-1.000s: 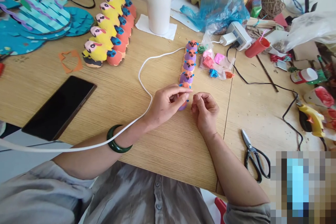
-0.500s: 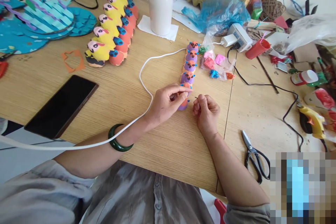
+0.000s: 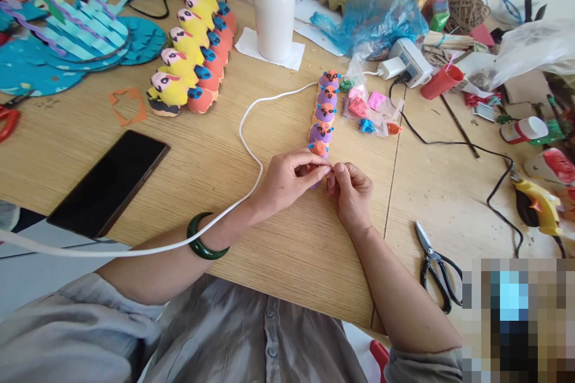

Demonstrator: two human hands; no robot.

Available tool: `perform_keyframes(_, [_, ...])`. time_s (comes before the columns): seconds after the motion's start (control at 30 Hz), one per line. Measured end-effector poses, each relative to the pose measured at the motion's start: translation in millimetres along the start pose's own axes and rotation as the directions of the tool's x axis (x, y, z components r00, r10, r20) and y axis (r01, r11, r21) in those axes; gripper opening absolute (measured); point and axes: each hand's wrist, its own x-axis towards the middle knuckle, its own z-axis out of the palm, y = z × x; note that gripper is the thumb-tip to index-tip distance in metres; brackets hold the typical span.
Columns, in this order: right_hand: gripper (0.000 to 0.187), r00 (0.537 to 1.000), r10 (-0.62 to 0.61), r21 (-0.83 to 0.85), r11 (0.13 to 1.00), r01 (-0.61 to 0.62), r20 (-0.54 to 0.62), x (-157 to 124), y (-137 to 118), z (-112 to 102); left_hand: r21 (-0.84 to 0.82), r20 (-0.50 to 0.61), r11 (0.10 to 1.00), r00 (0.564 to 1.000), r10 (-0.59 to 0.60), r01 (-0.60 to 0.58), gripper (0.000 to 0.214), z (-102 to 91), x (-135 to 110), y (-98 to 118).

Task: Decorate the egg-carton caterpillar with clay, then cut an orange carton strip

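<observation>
The purple strip (image 3: 325, 112) lies lengthwise on the table (image 3: 291, 257), its far end pointing away from the near edge and its near end at the hands. The left hand (image 3: 287, 182) is over that near end, hiding much of it, with forefinger and thumb narrowed almost to a pinch. The right hand (image 3: 354, 194) is just right of the same end, thumb and forefinger pressed together, the other fingers curled. The two sets of fingertips meet or nearly meet; whether anything tiny sits between them, I cannot tell. The rest of the strip runs out beyond the hands, uncovered, with the clay (image 3: 358, 108) bagged just right of its far half.

The scissors (image 3: 432, 260) lie right of the right forearm, towards the near edge. The phone (image 3: 110, 182) is at the near edge on the left, and the cable (image 3: 103, 252) crosses over the left forearm.
</observation>
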Motion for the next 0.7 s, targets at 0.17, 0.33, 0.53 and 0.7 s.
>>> perform_keyframes(0.17, [0.053,0.999,0.035,0.029,0.999,-0.035,0.002,-0.1,-1.1,1.1,-0.004,-0.025,1.000,1.000,0.000,0.000,0.015,0.3,0.2,-1.0])
perform_keyframes(0.33, [0.043,1.000,0.015,0.036,0.999,-0.014,-0.009,0.5,-1.7,1.5,-0.002,-0.037,1.000,0.999,-0.011,0.011,0.016,-0.4,1.3,0.0])
perform_keyframes(0.53, [0.033,1.000,-0.001,0.088,0.996,0.000,0.009,0.2,-0.5,0.9,-0.025,-0.013,1.000,1.000,-0.014,0.013,0.018,-0.7,1.1,2.2])
perform_keyframes(0.7, [0.036,1.000,0.017,0.003,1.000,-0.017,-0.011,0.8,-2.5,1.5,-0.012,-0.029,1.000,1.000,0.002,-0.002,0.016,-0.6,1.6,0.9])
